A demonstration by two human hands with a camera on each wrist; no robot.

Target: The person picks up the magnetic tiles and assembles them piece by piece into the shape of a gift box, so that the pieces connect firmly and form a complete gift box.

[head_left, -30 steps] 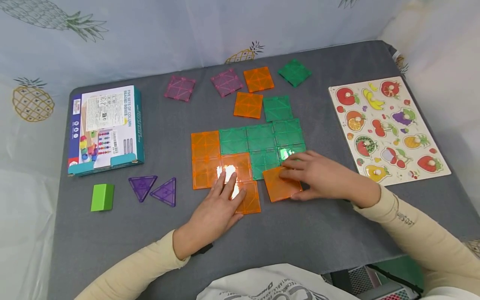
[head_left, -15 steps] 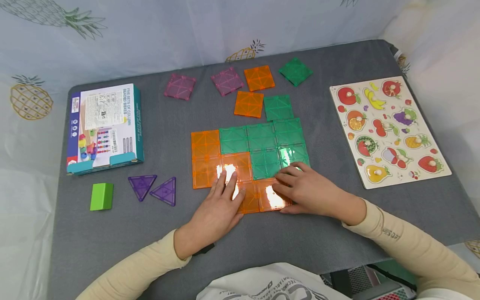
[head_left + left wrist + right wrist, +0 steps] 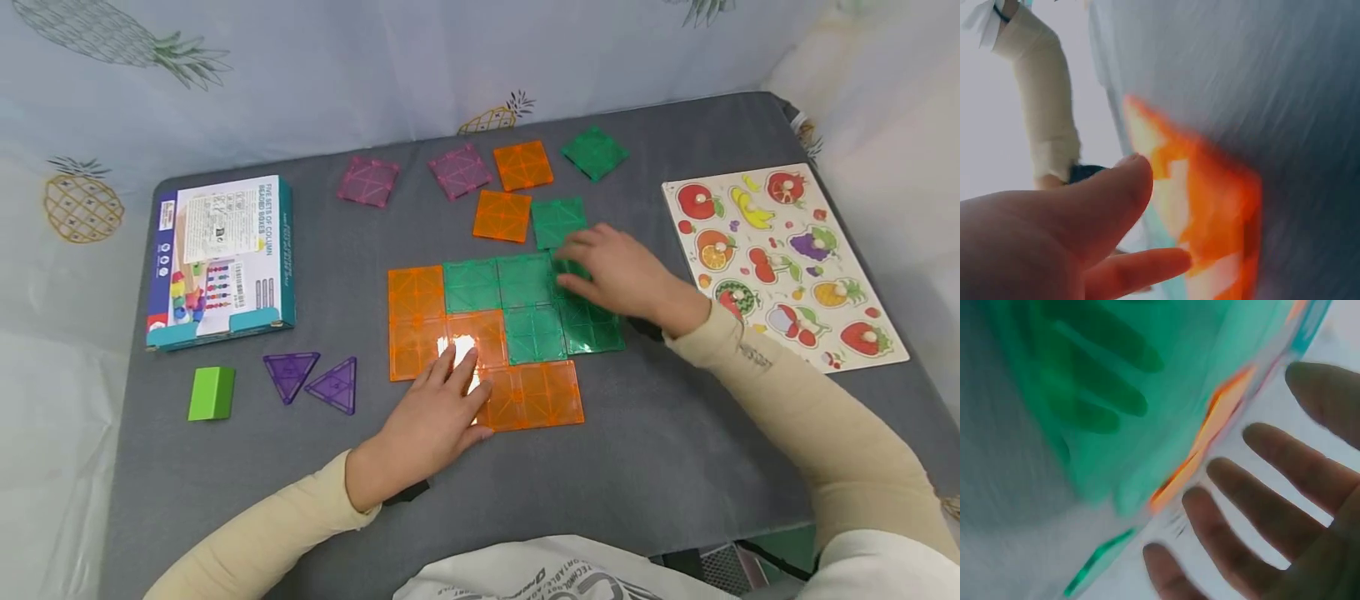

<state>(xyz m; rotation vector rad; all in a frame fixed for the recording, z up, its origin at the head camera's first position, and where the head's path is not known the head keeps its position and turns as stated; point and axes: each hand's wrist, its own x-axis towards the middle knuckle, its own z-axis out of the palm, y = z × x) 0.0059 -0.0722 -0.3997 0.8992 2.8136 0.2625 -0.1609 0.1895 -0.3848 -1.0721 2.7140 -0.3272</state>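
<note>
Curtain [image 3: 300, 67] with printed pineapples hangs behind a grey-covered table [image 3: 675, 467] in the head view. At the middle of the table, orange tiles [image 3: 415, 292] and green tiles [image 3: 472, 286] lie flat, edge to edge, in one joined layout. The left hand [image 3: 431, 423] rests on the orange tiles with its fingers spread, grasping nothing. The right hand [image 3: 622, 271] is over the far end of the green tiles, partly covering them. Beyond the layout are loose green and orange squares and two pinkish-purple squares [image 3: 368, 181]. A boxed toy set [image 3: 217, 258], a green block [image 3: 212, 393] and two purple triangles [image 3: 291, 377] lie on the left; a fruit puzzle board [image 3: 786, 221] lies on the right.

In the left wrist view, the thumb and one finger are extended beside a blurred orange tile, with a cream sleeve [image 3: 1044, 94] farther off.

In the right wrist view, the fingers are apart and unclenched, with nothing held; finger-shaped dark patches show on the green surface. Whether the fingertips touch it cannot be told.
</note>
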